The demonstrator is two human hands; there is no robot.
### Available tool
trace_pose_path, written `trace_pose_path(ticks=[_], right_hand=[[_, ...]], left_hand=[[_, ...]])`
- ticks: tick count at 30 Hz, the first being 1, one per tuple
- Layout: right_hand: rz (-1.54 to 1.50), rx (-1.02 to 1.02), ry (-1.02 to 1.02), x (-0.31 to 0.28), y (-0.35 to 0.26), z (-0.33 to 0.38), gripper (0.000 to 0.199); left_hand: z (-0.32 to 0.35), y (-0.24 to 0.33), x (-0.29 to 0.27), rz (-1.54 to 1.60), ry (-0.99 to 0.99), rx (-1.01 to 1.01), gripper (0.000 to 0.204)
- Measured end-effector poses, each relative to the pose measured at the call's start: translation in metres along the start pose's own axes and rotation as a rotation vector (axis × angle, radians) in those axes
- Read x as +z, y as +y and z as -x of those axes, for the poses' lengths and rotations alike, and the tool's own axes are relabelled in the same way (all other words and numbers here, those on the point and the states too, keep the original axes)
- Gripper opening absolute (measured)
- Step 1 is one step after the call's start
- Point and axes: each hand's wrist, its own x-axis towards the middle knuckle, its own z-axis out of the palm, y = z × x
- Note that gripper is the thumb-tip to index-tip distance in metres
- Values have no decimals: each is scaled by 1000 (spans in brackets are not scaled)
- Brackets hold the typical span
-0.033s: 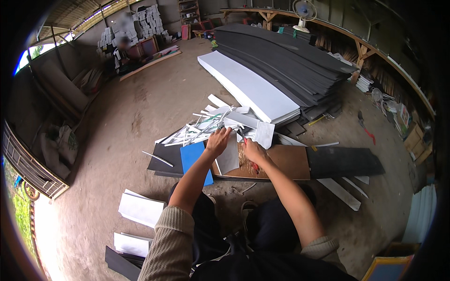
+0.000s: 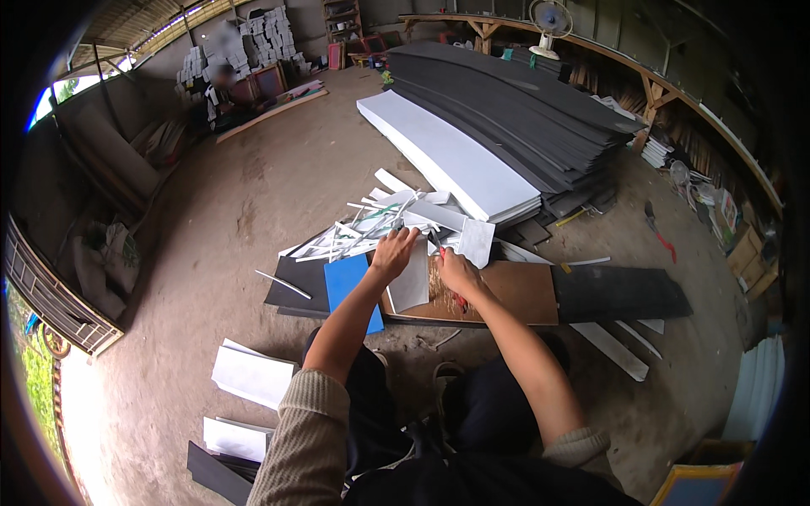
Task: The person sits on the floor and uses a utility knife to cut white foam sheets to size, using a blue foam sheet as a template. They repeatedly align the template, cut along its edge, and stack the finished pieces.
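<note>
My right hand [image 2: 456, 271] is closed round a red-handled tool [image 2: 442, 250] with a dark head pointing away from me; its exact kind is hard to make out. More red shows just below that hand. My left hand [image 2: 394, 253] has its fingers bent at the far edge of a light grey sheet [image 2: 409, 285]; what they grip is hidden. The sheet lies partly on a brown board [image 2: 515, 291] strewn with pale shavings. A blue sheet [image 2: 348, 282] lies left of it, under my left forearm. Beyond both hands is a heap of white offcut strips [image 2: 354, 236].
Long white sheets [image 2: 456, 152] and dark sheets [image 2: 506, 93] are stacked ahead. White pieces [image 2: 253, 374] lie on the floor at left, and another red-handled tool [image 2: 661, 232] at right. A person [image 2: 221, 93] sits at the far left. A fan [image 2: 550, 21] stands at the back.
</note>
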Motion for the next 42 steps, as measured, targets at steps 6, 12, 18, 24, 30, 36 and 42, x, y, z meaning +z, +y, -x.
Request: trace_pose_path(ticks=[6, 12, 18, 24, 30, 36, 42], right_hand=[[-19, -22, 43, 7, 3, -6, 32], [-30, -59, 75, 25, -2, -14, 30], [6, -17, 64, 29, -5, -18, 30], [-5, -9, 53, 33, -5, -19, 30], [12, -52, 57, 44, -1, -21, 30], [20, -53, 55, 43, -6, -21, 29], [22, -51, 82, 50, 0, -27, 28]], left_hand=[[-7, 5, 3, -18, 17, -41, 30], [-12, 6, 6, 3, -6, -87, 24], [-16, 9, 6, 37, -18, -134, 22], [-13, 2, 12, 34, -7, -116, 27], [-9, -3, 11, 51, -83, -148, 34], [-6, -1, 7, 62, -99, -155, 34], [-7, -3, 15, 35, 8, -118, 25]])
